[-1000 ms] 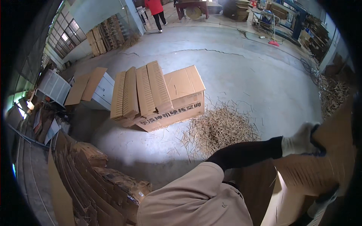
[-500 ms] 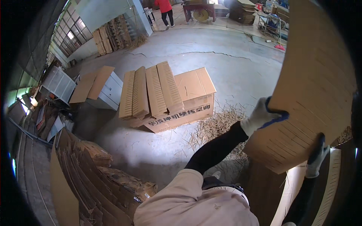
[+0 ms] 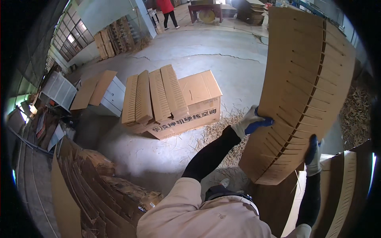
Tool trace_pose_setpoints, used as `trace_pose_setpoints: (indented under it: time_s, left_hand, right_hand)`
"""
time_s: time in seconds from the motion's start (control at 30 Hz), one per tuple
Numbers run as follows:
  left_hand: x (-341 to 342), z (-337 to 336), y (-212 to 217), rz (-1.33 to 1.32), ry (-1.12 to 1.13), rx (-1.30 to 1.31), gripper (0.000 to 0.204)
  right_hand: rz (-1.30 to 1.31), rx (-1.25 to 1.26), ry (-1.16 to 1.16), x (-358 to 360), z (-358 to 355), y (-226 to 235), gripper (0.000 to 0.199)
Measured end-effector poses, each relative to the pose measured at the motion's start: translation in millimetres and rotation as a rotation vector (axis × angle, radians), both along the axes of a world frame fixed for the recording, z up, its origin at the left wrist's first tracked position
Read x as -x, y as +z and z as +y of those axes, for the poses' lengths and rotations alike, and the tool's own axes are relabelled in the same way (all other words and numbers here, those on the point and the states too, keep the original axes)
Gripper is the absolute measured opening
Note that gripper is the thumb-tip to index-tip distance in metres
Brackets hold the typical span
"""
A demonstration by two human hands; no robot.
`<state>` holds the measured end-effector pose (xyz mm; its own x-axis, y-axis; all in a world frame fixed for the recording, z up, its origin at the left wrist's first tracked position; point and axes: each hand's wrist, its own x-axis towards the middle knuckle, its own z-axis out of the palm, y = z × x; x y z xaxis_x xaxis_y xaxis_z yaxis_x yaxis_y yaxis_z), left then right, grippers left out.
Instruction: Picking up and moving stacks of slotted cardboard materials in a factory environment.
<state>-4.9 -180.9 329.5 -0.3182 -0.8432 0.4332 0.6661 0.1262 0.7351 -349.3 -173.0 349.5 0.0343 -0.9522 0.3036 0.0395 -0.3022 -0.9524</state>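
On the right, a large slotted cardboard stack [image 3: 293,79] is held upright and tilted between my hands. A dark seam runs down its face, with rows of thin slits on both sides. My left hand [image 3: 254,121], in a white and blue glove, grips its left edge with fingers closed. Lower down, my right hand [image 3: 314,154], gloved the same way, is closed on the right edge, its thumb on the face. Ahead and left, slotted cardboard strips [image 3: 170,93] lie in bundles on a closed cardboard box [image 3: 200,89] with dark printing.
Thin cardboard scraps [image 3: 216,137] litter the floor beside the box. Folded cardboard sheets [image 3: 85,194] are piled at lower left. A white cabinet [image 3: 112,95] stands behind. Tall cardboard pieces [image 3: 343,182] stand at my right. A person in red [image 3: 166,10] is far off.
The slotted cardboard has moved left and turned, so its seam and more of its face show. Both hands have shifted left with it, still holding its edges.
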Motion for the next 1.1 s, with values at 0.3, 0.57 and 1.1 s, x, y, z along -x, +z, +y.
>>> trace_pose_setpoints:
  time_s: [0.3, 0.57, 1.1]
  left_hand:
    - [53, -7, -12, -0.114, 0.069, -0.15, 0.034]
    - [93, 6, 12, -0.619, 0.704, -0.186, 0.028]
    - [126, -23, -50, -0.787, 0.986, 0.042, 0.04]
  right_hand:
    - [-0.175, -0.145, 0.081, 18, 4, 1, 0.037]
    - [-0.056, -0.079, -0.039, 27, 4, -17, 0.038]
    - [0.103, 0.04, -0.44, 16, -10, -65, 0.041]
